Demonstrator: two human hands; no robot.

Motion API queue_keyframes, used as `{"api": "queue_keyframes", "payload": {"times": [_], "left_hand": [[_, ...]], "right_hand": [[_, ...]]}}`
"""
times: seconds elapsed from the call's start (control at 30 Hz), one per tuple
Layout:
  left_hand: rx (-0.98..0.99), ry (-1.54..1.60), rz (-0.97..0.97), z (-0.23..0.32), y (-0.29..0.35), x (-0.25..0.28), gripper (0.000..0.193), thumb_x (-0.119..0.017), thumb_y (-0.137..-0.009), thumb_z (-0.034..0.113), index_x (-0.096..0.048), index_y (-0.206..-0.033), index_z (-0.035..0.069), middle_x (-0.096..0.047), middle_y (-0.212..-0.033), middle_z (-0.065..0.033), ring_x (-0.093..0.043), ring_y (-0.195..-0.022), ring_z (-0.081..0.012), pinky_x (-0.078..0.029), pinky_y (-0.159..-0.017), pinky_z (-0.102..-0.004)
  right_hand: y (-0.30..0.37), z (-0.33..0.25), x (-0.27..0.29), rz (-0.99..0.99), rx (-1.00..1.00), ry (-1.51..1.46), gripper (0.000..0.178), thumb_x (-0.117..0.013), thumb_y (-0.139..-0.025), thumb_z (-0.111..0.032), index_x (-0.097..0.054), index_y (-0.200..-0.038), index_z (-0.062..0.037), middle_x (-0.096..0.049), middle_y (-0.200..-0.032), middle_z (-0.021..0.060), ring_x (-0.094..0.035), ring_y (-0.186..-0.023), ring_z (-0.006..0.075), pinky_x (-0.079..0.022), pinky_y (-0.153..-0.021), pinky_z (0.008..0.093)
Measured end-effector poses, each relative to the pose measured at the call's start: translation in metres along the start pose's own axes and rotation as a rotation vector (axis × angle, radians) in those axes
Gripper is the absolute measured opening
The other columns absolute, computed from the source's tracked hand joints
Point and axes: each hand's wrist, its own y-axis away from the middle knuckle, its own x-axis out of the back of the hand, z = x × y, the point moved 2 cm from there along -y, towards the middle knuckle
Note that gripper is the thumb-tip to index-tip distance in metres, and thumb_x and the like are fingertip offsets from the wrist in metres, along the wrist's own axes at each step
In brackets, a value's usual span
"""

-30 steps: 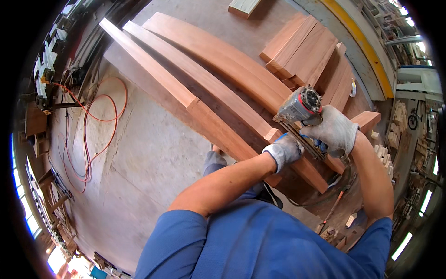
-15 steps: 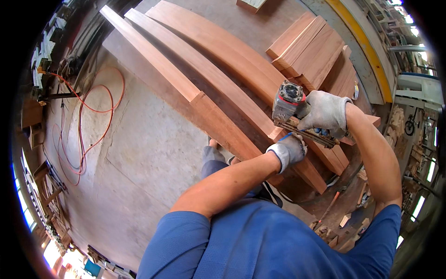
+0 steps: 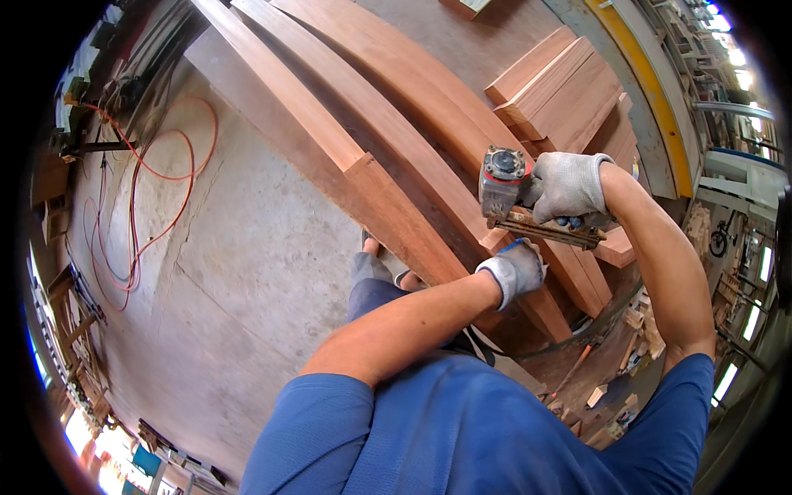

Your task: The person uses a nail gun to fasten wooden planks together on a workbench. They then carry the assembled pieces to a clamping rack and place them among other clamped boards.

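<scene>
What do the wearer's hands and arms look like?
Left hand and right hand both wear pale grey fabric gloves with snug cuffs; some blue shows on each. Forearms are bare. Short blue sleeves match the blue shirt.

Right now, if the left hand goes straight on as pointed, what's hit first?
Probably the wide board just beyond the beam under the left hand. The nail gun in the right hand is close to that line too; its height is unclear.
</scene>
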Motion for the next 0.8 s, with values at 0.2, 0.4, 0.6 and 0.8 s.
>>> {"api": "queue_keyframes", "payload": {"times": [0.2, 0.4, 0.6, 0.8], "left_hand": [[0.001, -0.068, -0.035, 0.003, 0.002, 0.005, 0.02, -0.062, -0.089, 0.018, -0.074, -0.1, 0.006, -0.074, -0.103, -0.01, -0.067, -0.108, -0.0302, -0.049, -0.087, -0.0415], [0.0, -0.033, -0.058, 0.002, 0.003, 0.009, 0.02, -0.064, -0.088, 0.018, -0.074, -0.102, 0.006, -0.074, -0.102, -0.0097, -0.067, -0.107, -0.0298, -0.049, -0.088, -0.0413], [-0.005, -0.087, -0.066, 0.003, 0.003, 0.01, 0.021, -0.066, -0.087, 0.016, -0.073, -0.103, 0.005, -0.074, -0.103, -0.0099, -0.067, -0.108, -0.0292, -0.049, -0.089, -0.0405], [-0.029, -0.09, -0.029, 0.002, 0.005, 0.011, 0.019, -0.064, -0.089, 0.015, -0.074, -0.102, 0.005, -0.074, -0.101, -0.0098, -0.067, -0.107, -0.0288, -0.05, -0.088, -0.0401]], "right_hand": [[-0.008, -0.008, 0.005, -0.045, -0.005, 0.125, 0.049, -0.081, -0.066, -0.033, -0.076, -0.097, 0.005, -0.076, -0.09, 0.0228, -0.075, -0.08, 0.0329, -0.06, -0.077, 0.0399], [-0.01, -0.009, 0.008, -0.06, 0.018, 0.105, 0.046, -0.081, -0.066, -0.03, -0.077, -0.096, 0.0045, -0.076, -0.089, 0.0222, -0.075, -0.08, 0.0323, -0.06, -0.077, 0.0392], [-0.014, -0.007, 0.009, -0.065, 0.023, 0.112, 0.044, -0.082, -0.066, -0.028, -0.077, -0.095, 0.0043, -0.076, -0.088, 0.0218, -0.075, -0.08, 0.0318, -0.06, -0.076, 0.039], [-0.012, -0.009, 0.01, -0.071, -0.008, 0.109, 0.044, -0.081, -0.066, -0.028, -0.076, -0.095, 0.0046, -0.076, -0.088, 0.0222, -0.075, -0.079, 0.0319, -0.06, -0.074, 0.039]]}}
